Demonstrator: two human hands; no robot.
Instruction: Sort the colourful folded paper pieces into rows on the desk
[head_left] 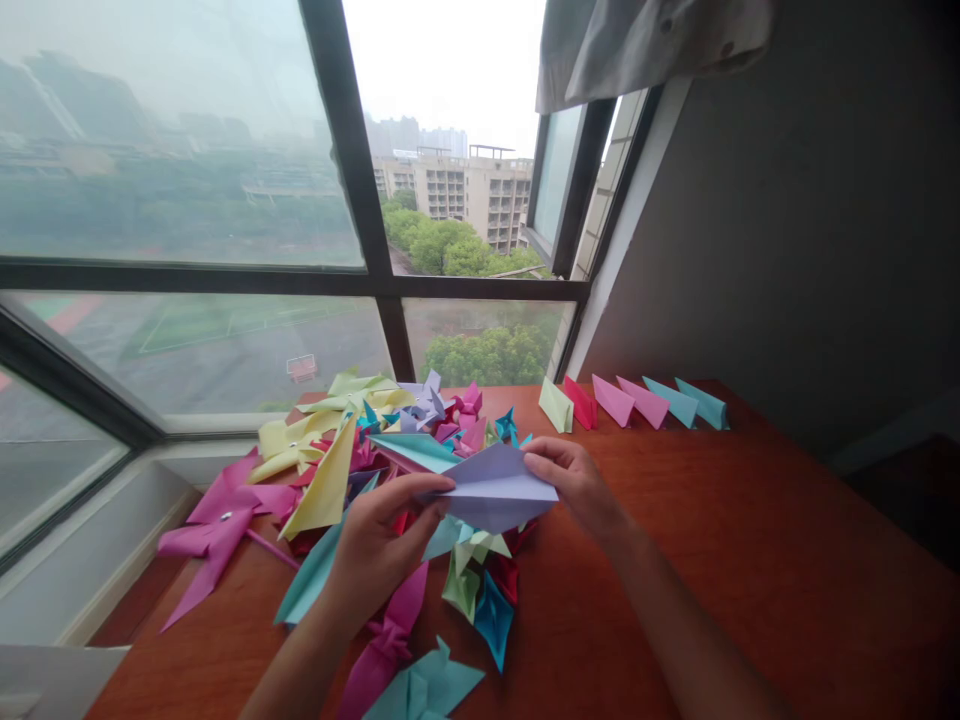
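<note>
A lavender folded paper plane (495,488) is held up between my two hands, above a heap of coloured folded paper. My left hand (390,535) pinches its left end between thumb and fingers. At its upper right edge, my right hand (574,480) grips the paper with thumb and fingertips. Behind the lavender paper lies a light teal folded piece (416,450). Left of my left hand, a yellow folded paper (322,485) leans on the heap. Below are a green folded piece (461,585) and a blue one (495,615).
A magenta pinwheel (225,515) lies at the left of the wooden table (750,560). Several folded papers, among them a pale green one (556,408) and a teal one (701,405), stand in a row at the back right. A window frame (480,288) rises behind.
</note>
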